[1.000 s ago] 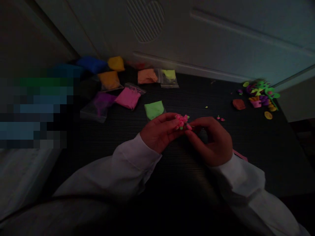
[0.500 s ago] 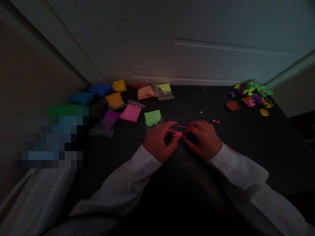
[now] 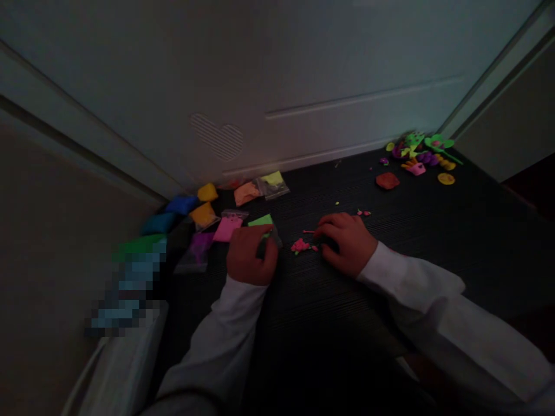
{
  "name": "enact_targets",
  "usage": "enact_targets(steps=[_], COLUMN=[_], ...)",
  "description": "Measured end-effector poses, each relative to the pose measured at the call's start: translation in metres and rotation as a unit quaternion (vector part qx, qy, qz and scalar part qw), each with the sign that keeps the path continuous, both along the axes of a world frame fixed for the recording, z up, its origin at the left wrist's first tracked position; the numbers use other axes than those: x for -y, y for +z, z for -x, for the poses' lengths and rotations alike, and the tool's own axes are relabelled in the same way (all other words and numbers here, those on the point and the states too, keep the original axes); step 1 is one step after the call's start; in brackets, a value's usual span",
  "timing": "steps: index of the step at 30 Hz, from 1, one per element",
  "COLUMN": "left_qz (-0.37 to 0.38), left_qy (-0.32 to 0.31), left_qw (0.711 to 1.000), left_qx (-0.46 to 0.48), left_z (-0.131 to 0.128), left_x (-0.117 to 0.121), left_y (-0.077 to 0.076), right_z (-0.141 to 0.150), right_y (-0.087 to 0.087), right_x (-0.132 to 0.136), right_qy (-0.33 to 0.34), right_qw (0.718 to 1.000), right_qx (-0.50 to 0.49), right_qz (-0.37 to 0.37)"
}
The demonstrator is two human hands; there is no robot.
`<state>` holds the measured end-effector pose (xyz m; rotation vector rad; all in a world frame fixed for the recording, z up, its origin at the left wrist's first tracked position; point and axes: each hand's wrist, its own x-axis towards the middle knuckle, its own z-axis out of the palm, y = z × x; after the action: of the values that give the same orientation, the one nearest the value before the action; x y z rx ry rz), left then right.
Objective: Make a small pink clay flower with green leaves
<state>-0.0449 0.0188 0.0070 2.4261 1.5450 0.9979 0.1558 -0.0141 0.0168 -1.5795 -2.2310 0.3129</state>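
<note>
My left hand (image 3: pixel 251 255) is over the near side of a bag of light green clay (image 3: pixel 261 220). Its fingers are curled and closed, with a bit of green showing at the thumb and index finger. A small pink clay flower (image 3: pixel 299 246) with green edges lies on the table between my hands. Beside it is a smaller pink piece (image 3: pixel 315 248), close to my right thumb. My right hand (image 3: pixel 347 242) rests on the table, fingers bent, with a gap between thumb and index finger. A thin pink stick (image 3: pixel 308 231) reaches towards its fingertips.
Bags of clay, among them pink (image 3: pixel 228 227), orange (image 3: pixel 203 215) and blue (image 3: pixel 181 204), lie at the left. Small pink pieces (image 3: pixel 363 212) and a reddish lump (image 3: pixel 387 181) lie to the right. Colourful clay models (image 3: pixel 418 153) fill the back right corner. A white panel (image 3: pixel 329 75) rises behind.
My left hand has let go of the pink flower and moved left to the green clay bag. The flower now lies on the table. My right hand stays near it, and the view has shifted.
</note>
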Motion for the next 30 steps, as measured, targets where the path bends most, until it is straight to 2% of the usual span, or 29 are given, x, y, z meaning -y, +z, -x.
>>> enact_targets(steps=[3, 6, 9, 12, 17, 24, 28, 30], left_qz=[-0.013, 0.012, 0.062, 0.078, 0.057, 0.064, -0.004, -0.038], left_qy=[0.096, 0.206, 0.261, 0.269, 0.261, 0.247, 0.237, 0.195], left_qw=[0.993, 0.968, 0.943, 0.939, 0.951, 0.948, 0.964, 0.979], left_qx=[-0.073, -0.146, -0.195, -0.202, -0.158, -0.187, -0.118, -0.048], left_z=[0.016, 0.030, 0.036, 0.037, 0.039, 0.043, 0.042, 0.037], left_x=[-0.018, -0.034, -0.042, -0.042, -0.042, -0.046, -0.043, -0.036], left_y=[-0.004, -0.012, -0.019, -0.019, -0.016, -0.027, -0.018, -0.008], right_z=[-0.001, -0.002, -0.002, -0.002, -0.003, -0.004, -0.007, -0.007], right_y=[-0.006, -0.008, -0.006, -0.005, -0.006, -0.015, -0.015, -0.013], right_x=[-0.005, -0.007, -0.007, -0.007, -0.009, -0.013, -0.015, -0.014], right_qy=[-0.022, -0.036, -0.051, -0.066, -0.076, -0.079, -0.115, -0.115], right_qw=[0.999, 0.997, 0.995, 0.991, 0.985, 0.980, 0.968, 0.963], right_qx=[-0.025, -0.046, -0.060, -0.068, -0.081, -0.092, -0.103, -0.114], right_qz=[-0.027, -0.047, -0.068, -0.095, -0.131, -0.158, -0.196, -0.216])
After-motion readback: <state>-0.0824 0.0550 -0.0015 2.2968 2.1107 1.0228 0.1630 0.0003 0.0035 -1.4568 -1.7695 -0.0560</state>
